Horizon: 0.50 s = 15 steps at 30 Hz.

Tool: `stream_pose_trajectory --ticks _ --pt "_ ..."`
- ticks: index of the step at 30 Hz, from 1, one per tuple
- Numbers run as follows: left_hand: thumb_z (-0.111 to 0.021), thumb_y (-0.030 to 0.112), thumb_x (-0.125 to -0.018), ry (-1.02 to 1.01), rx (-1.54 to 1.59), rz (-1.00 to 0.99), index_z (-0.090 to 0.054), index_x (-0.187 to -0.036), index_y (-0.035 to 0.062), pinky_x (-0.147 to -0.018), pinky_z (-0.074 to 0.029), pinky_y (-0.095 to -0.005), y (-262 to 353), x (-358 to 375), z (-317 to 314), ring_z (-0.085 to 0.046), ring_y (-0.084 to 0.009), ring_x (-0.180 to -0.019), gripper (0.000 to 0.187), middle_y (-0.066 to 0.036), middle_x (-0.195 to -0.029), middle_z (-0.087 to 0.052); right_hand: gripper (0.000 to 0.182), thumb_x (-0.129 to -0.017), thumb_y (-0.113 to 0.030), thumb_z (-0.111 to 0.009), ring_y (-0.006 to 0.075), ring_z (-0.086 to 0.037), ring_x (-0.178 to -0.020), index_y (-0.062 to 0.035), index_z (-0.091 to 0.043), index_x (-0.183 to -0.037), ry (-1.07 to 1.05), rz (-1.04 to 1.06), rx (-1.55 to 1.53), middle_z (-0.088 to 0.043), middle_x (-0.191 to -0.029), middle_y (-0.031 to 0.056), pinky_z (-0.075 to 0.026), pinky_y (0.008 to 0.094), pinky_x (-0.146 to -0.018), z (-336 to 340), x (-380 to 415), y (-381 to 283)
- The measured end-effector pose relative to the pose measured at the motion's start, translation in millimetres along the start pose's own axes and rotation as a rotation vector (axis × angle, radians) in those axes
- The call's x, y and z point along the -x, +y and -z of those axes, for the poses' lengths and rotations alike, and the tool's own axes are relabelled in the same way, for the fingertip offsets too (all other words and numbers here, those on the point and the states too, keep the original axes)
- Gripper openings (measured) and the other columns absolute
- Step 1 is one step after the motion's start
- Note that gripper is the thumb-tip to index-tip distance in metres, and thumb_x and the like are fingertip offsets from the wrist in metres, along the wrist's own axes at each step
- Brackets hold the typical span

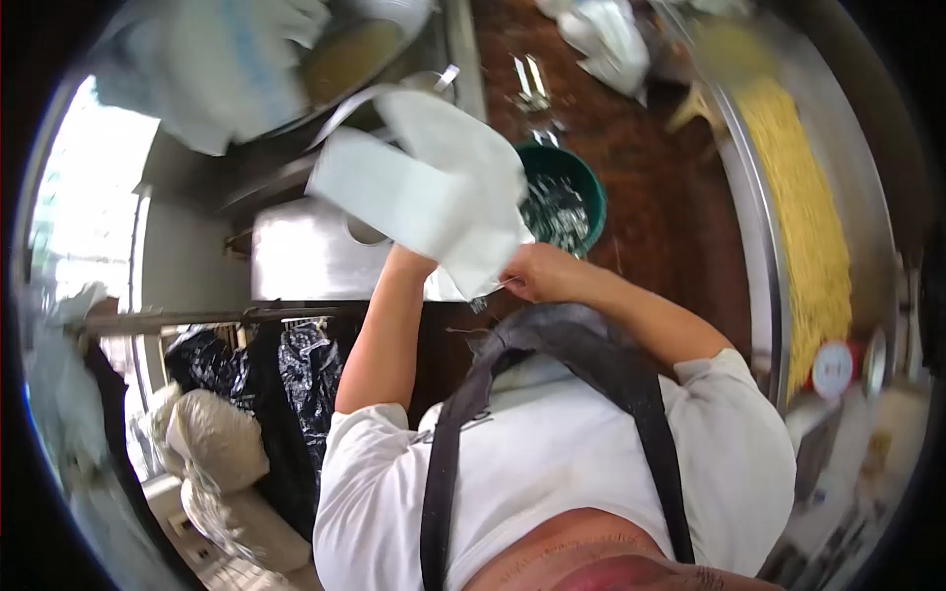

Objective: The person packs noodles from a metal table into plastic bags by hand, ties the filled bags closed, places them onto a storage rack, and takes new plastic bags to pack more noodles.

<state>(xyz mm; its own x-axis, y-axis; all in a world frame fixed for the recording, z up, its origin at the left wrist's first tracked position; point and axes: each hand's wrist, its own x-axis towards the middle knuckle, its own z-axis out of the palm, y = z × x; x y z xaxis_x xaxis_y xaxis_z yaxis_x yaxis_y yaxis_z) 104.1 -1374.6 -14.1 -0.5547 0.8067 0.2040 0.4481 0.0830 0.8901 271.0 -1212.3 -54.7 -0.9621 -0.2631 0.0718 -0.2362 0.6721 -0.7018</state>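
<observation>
A large white sheet-like bag (473, 187), blurred by motion, is raised in front of me. My left hand (419, 262) reaches into its lower left side, and the bag's folds hide the fingers. At the lower right edge, my right hand (532, 274) is closed in a pinch on the bag. A thin thread or strip hangs near these fingertips. Just beyond my right hand stands a green bucket (598, 202) with shiny, glinting contents that I cannot make out; the bag covers part of its left side.
A metal surface with a round hole (305, 251) lies left. Beyond it is a large metal pan (409, 20) with brownish contents. Yellow noodle-like strands (803, 236) fill a long tray at right, near a round white dial (833, 368). Stuffed sacks (217, 443) and black plastic (296, 384) sit lower left.
</observation>
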Motion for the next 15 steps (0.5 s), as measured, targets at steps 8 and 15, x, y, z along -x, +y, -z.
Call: stream_pose_trajectory --ticks 8,15 --pt "-0.059 0.023 -0.095 -0.551 0.550 0.356 -0.041 -0.140 0.0005 -0.103 -0.041 -0.0359 -4.9 6.1 -191.2 -0.054 -0.0241 -0.120 0.054 -0.018 -0.131 -0.056 0.045 -0.079 -0.026 -0.072 0.0369 -0.056 -0.114 -0.0078 -0.061 -0.120 0.323 -0.693 0.194 -0.056 -0.129 0.0197 -0.044 0.0485 -0.094 74.4 167.8 -15.0" --pt "-0.056 0.031 -0.096 -0.916 0.545 0.514 -0.051 -0.137 0.0057 -0.105 -0.039 -0.0342 22.8 -47.1 -321.1 -0.055 -0.0203 -0.115 0.048 -0.010 -0.128 -0.058 0.032 -0.072 -0.021 -0.074 0.0348 -0.057 -0.099 -0.0063 -0.065 -0.099 0.619 -0.537 0.343 -0.060 -0.097 0.0122 -0.035 0.0530 -0.102 75.9 276.5 78.3"
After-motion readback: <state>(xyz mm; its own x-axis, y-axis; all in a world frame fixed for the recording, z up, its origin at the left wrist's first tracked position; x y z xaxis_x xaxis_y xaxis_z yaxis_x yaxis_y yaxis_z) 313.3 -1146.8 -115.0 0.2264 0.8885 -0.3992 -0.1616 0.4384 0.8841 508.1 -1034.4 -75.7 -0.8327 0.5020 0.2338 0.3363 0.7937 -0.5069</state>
